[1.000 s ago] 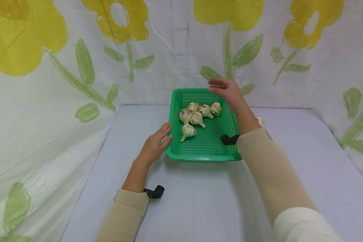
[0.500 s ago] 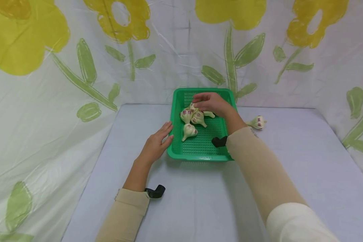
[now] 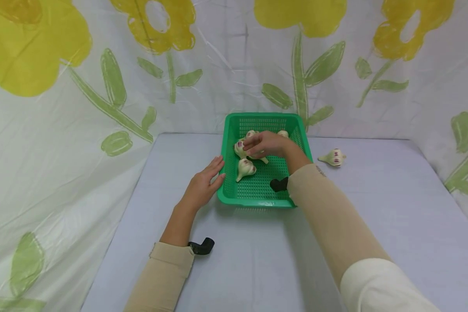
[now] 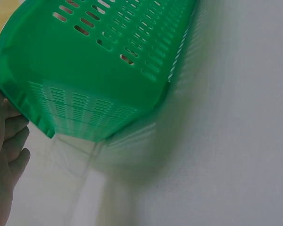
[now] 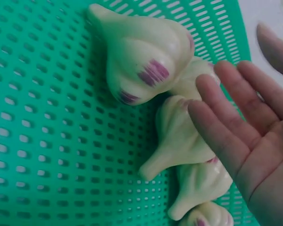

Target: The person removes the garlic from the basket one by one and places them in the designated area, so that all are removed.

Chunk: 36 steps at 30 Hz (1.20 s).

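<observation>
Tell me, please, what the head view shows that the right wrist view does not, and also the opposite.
Only the head view: the left hand at the rim of the green basket, and a lone garlic bulb on the table outside it.
Only the right wrist view: the right hand from its palm side.
Both: the right hand, the basket and garlic bulbs inside it.
</observation>
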{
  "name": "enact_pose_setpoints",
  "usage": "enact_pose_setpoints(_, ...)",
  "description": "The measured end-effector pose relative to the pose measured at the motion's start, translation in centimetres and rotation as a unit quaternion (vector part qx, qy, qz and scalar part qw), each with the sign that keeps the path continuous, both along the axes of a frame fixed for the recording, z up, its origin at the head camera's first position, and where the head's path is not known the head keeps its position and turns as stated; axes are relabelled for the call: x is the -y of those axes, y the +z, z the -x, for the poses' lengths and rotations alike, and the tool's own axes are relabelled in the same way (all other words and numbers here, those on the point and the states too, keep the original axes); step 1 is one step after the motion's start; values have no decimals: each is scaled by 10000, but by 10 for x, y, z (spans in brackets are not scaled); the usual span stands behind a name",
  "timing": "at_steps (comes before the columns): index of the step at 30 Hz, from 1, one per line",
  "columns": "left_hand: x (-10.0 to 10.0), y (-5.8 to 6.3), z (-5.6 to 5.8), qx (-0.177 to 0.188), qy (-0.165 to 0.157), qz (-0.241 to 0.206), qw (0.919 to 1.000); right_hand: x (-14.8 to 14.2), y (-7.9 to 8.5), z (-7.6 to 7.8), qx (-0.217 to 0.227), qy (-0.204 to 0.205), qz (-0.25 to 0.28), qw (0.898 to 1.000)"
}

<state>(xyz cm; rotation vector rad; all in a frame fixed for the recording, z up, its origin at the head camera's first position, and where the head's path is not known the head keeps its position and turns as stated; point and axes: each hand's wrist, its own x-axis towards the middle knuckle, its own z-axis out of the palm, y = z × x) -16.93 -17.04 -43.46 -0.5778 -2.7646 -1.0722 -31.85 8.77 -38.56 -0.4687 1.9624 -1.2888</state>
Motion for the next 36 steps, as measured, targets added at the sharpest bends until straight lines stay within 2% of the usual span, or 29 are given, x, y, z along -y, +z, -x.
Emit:
enact_pose_setpoints(6,-1,1,-1,21,15,-2,10000,3,0,-3,-428,241,-750,9960)
enact_pose_setpoints(10,-1,1,0,36,15,13,10000,5,0,-1,-752,583,-1261,9874)
enact_pose_setpoints(13,-1,1,0,37,9,13,10000,5,-2,0,-967,820,-1448,9813)
enact_pose_setpoints(19,-1,1,0,46,21,12,10000,4,-6,2,-1231,1190,-1583,9724)
enact_pose_setpoints(25,-1,2,0,25,12,-23,10000,8,-8,3,-1241,1471,-1679,9668)
enact_pose_setpoints(29,-1,1,0,3,-3,-20,10000,11,-10,3,-1094,1510,-1771,9664)
enact_pose_setpoints(36,-1,1,-1,35,27,-18,10000,17,-12,0,-1150,1595,-1826,9633)
